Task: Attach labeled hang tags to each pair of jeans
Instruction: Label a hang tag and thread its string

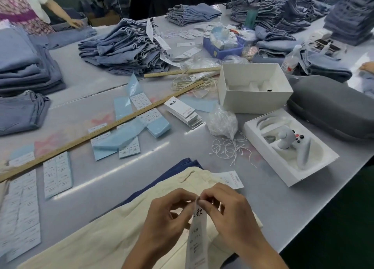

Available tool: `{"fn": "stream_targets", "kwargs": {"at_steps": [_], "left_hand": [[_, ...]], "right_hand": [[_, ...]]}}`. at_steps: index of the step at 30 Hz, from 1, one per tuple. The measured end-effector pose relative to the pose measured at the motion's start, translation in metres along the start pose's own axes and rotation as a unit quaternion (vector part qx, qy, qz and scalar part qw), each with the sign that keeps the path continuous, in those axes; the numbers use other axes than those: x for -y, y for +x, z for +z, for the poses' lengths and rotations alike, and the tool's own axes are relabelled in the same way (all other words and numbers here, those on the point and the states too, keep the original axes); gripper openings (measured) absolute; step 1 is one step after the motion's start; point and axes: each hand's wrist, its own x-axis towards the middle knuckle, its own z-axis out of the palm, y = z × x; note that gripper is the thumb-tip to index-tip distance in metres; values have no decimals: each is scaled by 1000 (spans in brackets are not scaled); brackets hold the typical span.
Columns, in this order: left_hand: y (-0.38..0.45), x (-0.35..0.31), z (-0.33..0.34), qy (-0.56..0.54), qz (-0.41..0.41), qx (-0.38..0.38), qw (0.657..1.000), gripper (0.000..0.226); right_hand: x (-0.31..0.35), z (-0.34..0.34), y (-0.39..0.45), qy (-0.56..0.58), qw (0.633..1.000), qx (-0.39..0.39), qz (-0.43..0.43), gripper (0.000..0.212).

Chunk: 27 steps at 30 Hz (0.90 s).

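Hands meet at the near edge of the desk, over a pair of cream jeans lying on top of a darker blue pair. The left hand and the right hand both pinch the top end of a long white hang tag, fingertips curled tight together in a closed grip on it, while the tag hangs down between the wrists with printed lettering facing up. Another tag lies flat just beyond the cream waistband. Farther out sit a stack of blank tags, loose white strings, a long wooden ruler and sheets of labels.
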Motion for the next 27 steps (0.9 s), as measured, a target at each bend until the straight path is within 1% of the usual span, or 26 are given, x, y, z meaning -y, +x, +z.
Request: {"fn": "stream_targets", "kwargs": {"at_steps": [3, 6, 9, 10, 12, 13, 14, 15, 16, 17, 18, 19, 20, 22, 23, 25, 26, 27], "left_hand": [[1, -2, 8, 1, 2, 2, 1000, 17], [4, -4, 13, 18, 12, -5, 1000, 12], [5, -4, 13, 34, 34, -6, 999, 17], [5, -5, 13, 17, 36, -10, 999, 17], [5, -8, 12, -50, 21, -23, 998, 7], [5, -9, 10, -68, 15, -35, 997, 4], [5, -9, 7, -66, 19, -52, 996, 6], [5, -9, 4, -16, 42, -73, 996, 11], [6, -8, -1, 70, 83, -89, 990, 17], [7, -10, -6, 196, 135, -96, 967, 20], [8, -16, -8, 304, 180, -91, 931, 18], [9, -23, -9, 361, 205, -84, 906, 17], [10, -30, -9, 377, 217, -79, 897, 15], [14, -44, -6, 344, 229, -83, 907, 11], [16, -52, -5, 305, 230, -89, 920, 8], [20, -66, -5, 215, 224, -95, 946, 7], [24, -71, -6, 179, 221, -93, 954, 7], [27, -75, -6, 156, 221, -88, 959, 8]], "right_hand": [[-3, -6, -3, 38, 997, -1, 61, 10], [-2, -12, -5, 133, 983, 16, 126, 16], [2, -17, -6, 216, 962, 25, 164, 16], [4, -18, -6, 243, 954, 27, 173, 15], [8, -18, -7, 281, 943, 34, 177, 17], [10, -18, -6, 289, 942, 26, 170, 21], [10, -20, -6, 291, 943, -1, 159, 26], [10, -24, -3, 289, 945, -43, 148, 30], [9, -31, 0, 283, 945, -90, 134, 31], [9, -39, 3, 271, 946, -131, 116, 28], [9, -48, 7, 250, 951, -160, 90, 26], [10, -55, 10, 222, 957, -175, 58, 23], [13, -61, 13, 193, 964, -183, 19, 21], [21, -66, 17, 143, 972, -175, -65, 22], [25, -66, 18, 121, 976, -157, -96, 28], [27, -63, 22, 101, 982, -110, -116, 41], [27, -62, 25, 103, 983, -98, -112, 42], [27, -62, 28, 107, 984, -99, -108, 36]]}}
